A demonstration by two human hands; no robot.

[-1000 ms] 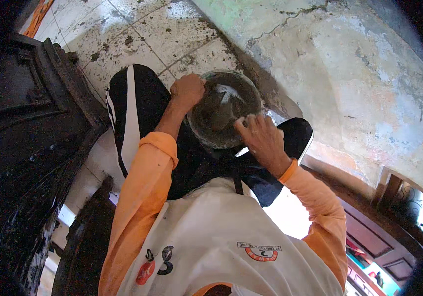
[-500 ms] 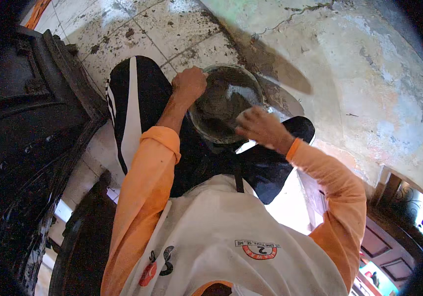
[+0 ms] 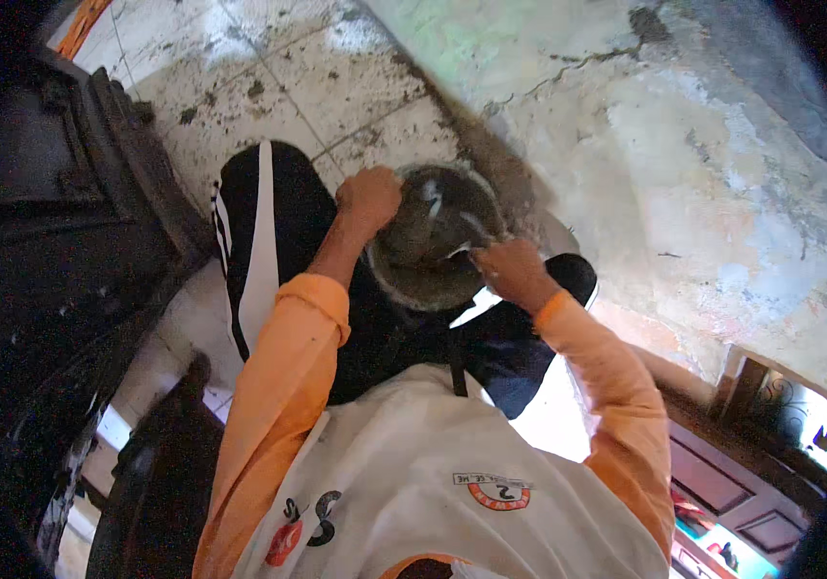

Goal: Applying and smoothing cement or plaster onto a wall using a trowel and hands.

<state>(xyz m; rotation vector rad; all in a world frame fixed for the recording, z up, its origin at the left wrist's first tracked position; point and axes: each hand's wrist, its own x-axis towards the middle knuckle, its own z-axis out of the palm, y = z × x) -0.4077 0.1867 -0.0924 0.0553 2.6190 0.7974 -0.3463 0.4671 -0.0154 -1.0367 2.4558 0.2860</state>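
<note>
At left, the left hand (image 3: 371, 200) is closed on the rim of a bucket (image 3: 390, 288) of grey mix (image 3: 418, 227) between the knees (image 3: 298, 183); at right, the right hand (image 3: 513, 268) is curled, any hold unclear. Mix could be spilled if the left grip slipped.

Your left hand (image 3: 370, 200) grips the bucket (image 3: 391, 286) by its rim; your right hand (image 3: 513, 270) curls at its right side.

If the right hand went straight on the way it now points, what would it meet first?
Probably the grey mix inside the bucket. Depth is unclear: if higher than it looks, the right hand might pass over it toward the left hand opposite.
</note>
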